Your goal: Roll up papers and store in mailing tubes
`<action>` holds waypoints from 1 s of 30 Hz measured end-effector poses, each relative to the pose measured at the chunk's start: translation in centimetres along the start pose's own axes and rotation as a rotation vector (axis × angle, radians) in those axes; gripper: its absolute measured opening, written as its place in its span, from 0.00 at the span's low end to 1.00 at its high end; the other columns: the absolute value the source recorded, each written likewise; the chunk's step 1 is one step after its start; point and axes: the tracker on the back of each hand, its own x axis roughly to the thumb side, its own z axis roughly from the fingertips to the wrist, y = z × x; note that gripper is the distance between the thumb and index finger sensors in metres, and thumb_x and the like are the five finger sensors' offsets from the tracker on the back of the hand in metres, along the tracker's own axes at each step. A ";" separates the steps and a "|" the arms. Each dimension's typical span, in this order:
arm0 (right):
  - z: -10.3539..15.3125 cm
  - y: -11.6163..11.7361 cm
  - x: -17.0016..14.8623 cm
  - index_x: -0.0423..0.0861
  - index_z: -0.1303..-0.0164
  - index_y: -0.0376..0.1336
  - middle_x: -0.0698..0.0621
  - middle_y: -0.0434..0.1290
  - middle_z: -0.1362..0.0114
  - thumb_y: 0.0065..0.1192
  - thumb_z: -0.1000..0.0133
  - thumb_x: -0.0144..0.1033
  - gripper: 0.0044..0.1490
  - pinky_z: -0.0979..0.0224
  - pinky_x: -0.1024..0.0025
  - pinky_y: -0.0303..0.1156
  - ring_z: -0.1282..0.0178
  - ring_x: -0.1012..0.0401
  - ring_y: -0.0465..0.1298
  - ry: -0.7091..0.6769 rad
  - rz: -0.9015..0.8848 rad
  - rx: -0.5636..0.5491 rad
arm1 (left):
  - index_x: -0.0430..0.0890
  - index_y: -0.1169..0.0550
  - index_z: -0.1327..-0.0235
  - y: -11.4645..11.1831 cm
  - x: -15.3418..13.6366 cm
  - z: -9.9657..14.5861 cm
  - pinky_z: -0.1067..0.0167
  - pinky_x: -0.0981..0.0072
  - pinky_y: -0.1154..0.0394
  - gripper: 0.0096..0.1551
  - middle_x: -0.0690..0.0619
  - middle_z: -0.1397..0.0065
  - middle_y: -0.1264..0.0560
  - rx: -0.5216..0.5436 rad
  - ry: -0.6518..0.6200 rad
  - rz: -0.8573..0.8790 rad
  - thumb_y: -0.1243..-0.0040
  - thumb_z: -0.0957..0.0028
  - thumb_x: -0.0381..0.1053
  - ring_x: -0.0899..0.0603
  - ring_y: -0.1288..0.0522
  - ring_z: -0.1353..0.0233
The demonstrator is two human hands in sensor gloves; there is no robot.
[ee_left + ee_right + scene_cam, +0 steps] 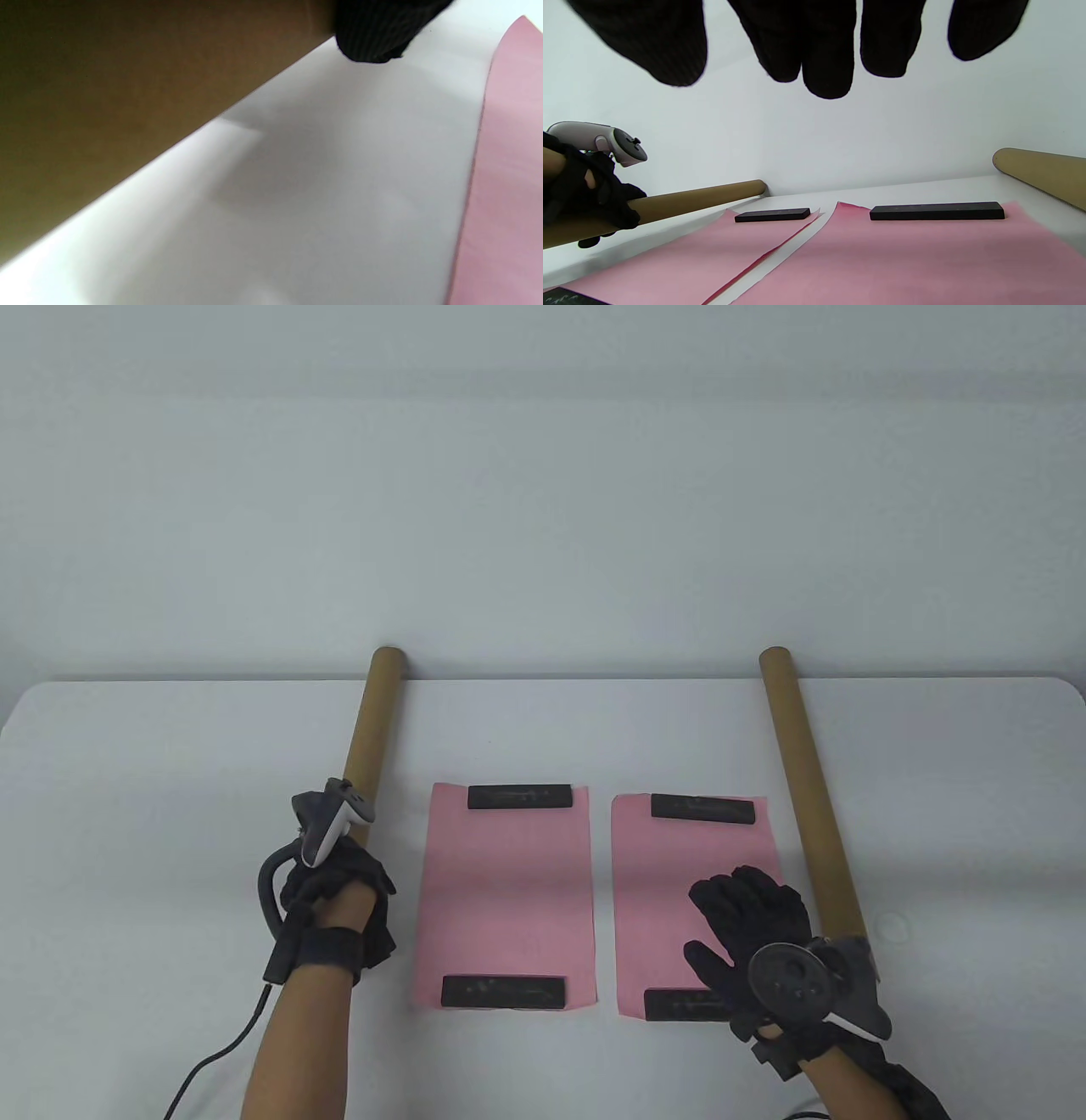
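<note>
two pink papers lie flat side by side on the white worktop [136, 746], the left paper [506, 891] and the right paper [679, 891] just apart with a strip of worktop between them. each is pinned at its far and near ends by a black bar: far bar [528, 796] and near bar [504, 991] on the left sheet, far bar [702, 809] and near bar [679, 1004] on the right. these weights most likely keep the sheets from curling or sliding, so they will have to come off before any rolling starts.

a brown mailing tube lies outside each sheet, running away from the person, so each paper has its own container close by. the left tube [373, 729] is grasped near its close end by the left hand [335, 891], fingers curled round it; the right wrist view shows that end raised off the worktop, probably to bring the opening within reach. the right tube [806, 789] rests untouched.

the right hand [751, 925] hovers over the near part of the right paper, fingers [823, 51] spread and relaxed, holding nothing. it sits close to that sheet's near bar, well placed to lift it. no paper is rolled yet, so the task looks barely begun.
</note>
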 end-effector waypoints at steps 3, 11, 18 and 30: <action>-0.1 0.0 0.2 0.42 0.21 0.62 0.40 0.68 0.20 0.63 0.44 0.58 0.45 0.29 0.23 0.61 0.18 0.32 0.64 -0.009 0.009 0.002 | 0.53 0.66 0.27 -0.4 0.7 -0.3 0.40 0.50 0.23 0.58 0.40 0.27 0.37 -0.001 0.012 -0.008 0.44 0.51 0.65 0.40 0.22 0.36; 0.0 -0.2 0.0 0.43 0.22 0.62 0.39 0.68 0.20 0.62 0.43 0.58 0.45 0.28 0.24 0.61 0.18 0.32 0.64 -0.004 -0.004 -0.009 | 0.52 0.68 0.29 -1.2 1.2 -1.3 0.39 0.52 0.25 0.58 0.39 0.26 0.42 0.002 0.007 -0.068 0.47 0.51 0.65 0.39 0.26 0.33; 0.0 -0.2 0.0 0.42 0.21 0.62 0.39 0.68 0.20 0.62 0.43 0.58 0.45 0.28 0.24 0.60 0.18 0.32 0.63 -0.008 -0.003 -0.001 | 0.52 0.70 0.30 -1.8 1.3 -1.9 0.40 0.54 0.26 0.59 0.40 0.26 0.43 0.036 0.002 -0.160 0.47 0.52 0.66 0.38 0.27 0.35; -0.1 -0.1 0.1 0.42 0.21 0.62 0.39 0.67 0.20 0.62 0.43 0.58 0.45 0.28 0.24 0.60 0.18 0.32 0.64 -0.006 -0.003 0.018 | 0.49 0.73 0.31 0.0 0.7 -0.1 0.29 0.43 0.34 0.67 0.40 0.20 0.58 0.079 -0.059 -0.156 0.49 0.58 0.76 0.31 0.41 0.20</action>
